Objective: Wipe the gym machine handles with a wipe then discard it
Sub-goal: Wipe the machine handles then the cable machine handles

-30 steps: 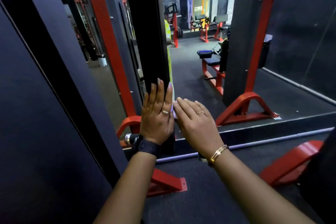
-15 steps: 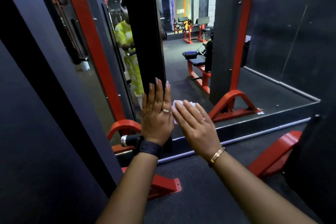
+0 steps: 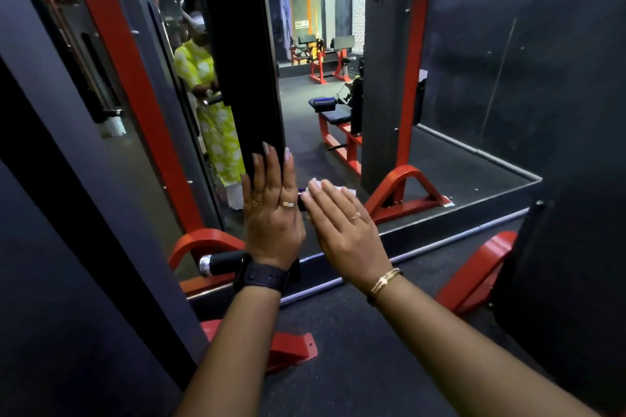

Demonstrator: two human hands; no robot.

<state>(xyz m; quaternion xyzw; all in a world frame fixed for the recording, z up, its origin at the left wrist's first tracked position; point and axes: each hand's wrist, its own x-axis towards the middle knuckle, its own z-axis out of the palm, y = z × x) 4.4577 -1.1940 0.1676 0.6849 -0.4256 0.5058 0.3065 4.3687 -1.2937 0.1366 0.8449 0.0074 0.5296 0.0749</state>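
Head view, the only one: left hand (image 3: 271, 213) flat, fingers spread and straight, laid against the lower end of the black upright (image 3: 242, 54), holding nothing, wrist in a dark watch band. Right hand (image 3: 342, 223) also flat, fingers together and extended, palm pressing a white wipe (image 3: 313, 184) down. Only crumpled edges of the wipe show past the fingertips, so pressed under the palm, not pinched. What surface sits under the wipe cannot be told; a short dark bit (image 3: 300, 203) shows between the two hands, maybe a grip, hidden mostly. One handle (image 3: 223, 262), black grip with chrome end cap, sticks out left just under the left wrist, apart from the wipe. Mirror (image 3: 440, 112) behind reflects red machine frames and the person.

Step in hand, as judged: wiping with a flat palm. To do it well, wrap the wipe around the grip rather than pat it flat, run the full length including the end cap, steady the frame with the left hand, then do the left handle. No bin in view, so discard looks far off
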